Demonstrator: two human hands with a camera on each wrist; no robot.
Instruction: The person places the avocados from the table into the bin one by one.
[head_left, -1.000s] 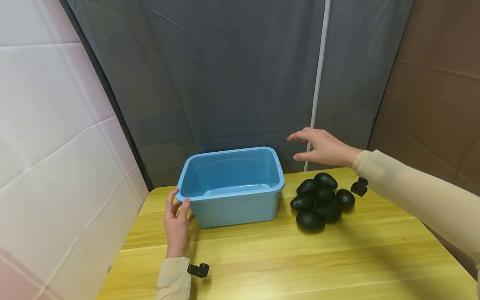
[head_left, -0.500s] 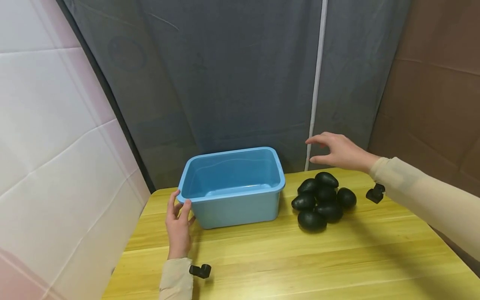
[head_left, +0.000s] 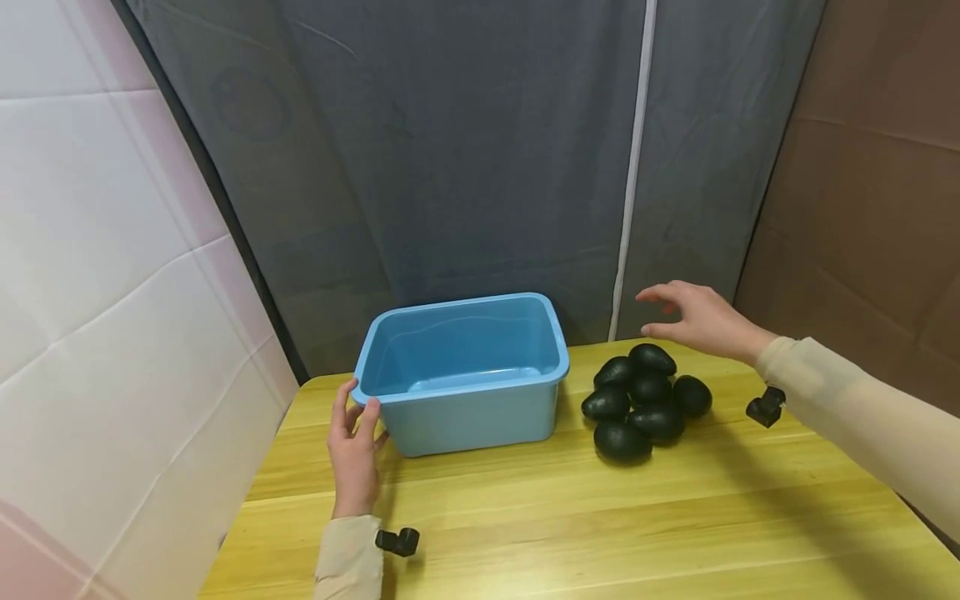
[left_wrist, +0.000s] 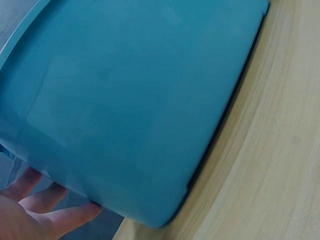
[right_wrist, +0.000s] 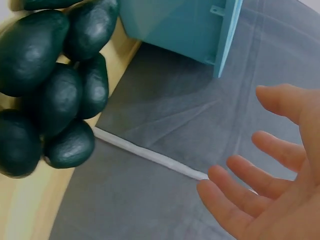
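Note:
A blue plastic tub (head_left: pixel 461 400) stands empty on the yellow wooden table (head_left: pixel 570 517). My left hand (head_left: pixel 353 446) rests with straight fingers against the tub's front left corner; in the left wrist view the fingers (left_wrist: pixel 45 212) touch the tub wall (left_wrist: pixel 135 100). To the tub's right lies a pile of several dark green avocados (head_left: pixel 641 400) (right_wrist: pixel 55 95). My right hand (head_left: pixel 693 317) hovers open in the air just above and behind the pile, holding nothing, with its fingers (right_wrist: pixel 260 175) spread.
A grey curtain (head_left: pixel 465 150) with a white seam hangs behind the table. A white padded wall (head_left: pixel 97 292) stands at the left, a brown panel (head_left: pixel 877 167) at the right. Bare wood lies in front of the tub and the pile.
My right hand has drifted to the right and lower, from beside the tub's far corner to above the avocado pile. The left hand and the tub have stayed put.

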